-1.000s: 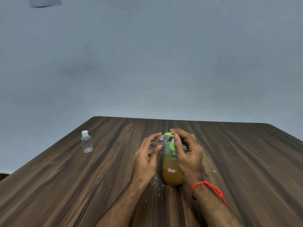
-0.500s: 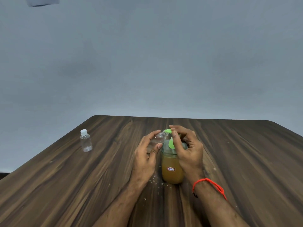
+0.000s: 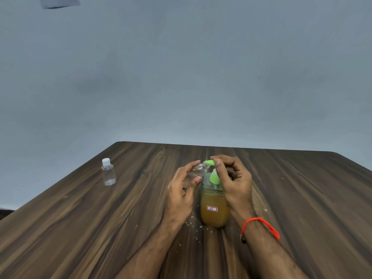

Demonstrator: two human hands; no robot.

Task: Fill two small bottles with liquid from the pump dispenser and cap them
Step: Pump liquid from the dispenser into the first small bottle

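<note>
A pump dispenser (image 3: 214,210) with amber liquid and a green pump head stands in the middle of the wooden table (image 3: 80,228). My left hand (image 3: 182,192) grips a small clear bottle (image 3: 198,171), tilted with its mouth at the green spout. My right hand (image 3: 234,180) rests on top of the pump head, its index finger and thumb on the green nozzle. A second small clear bottle (image 3: 108,174) with a white cap stands upright at the table's left side.
Small white crumbs (image 3: 193,226) lie scattered on the table around the dispenser's base. A red thread band (image 3: 259,226) circles my right wrist. The table's left edge runs diagonally just beyond the capped bottle; a grey wall lies behind.
Both hands stay at the pump with the small bottle held to the spout. My right fingers have shifted slightly on the pump head; the view has drifted a little.
</note>
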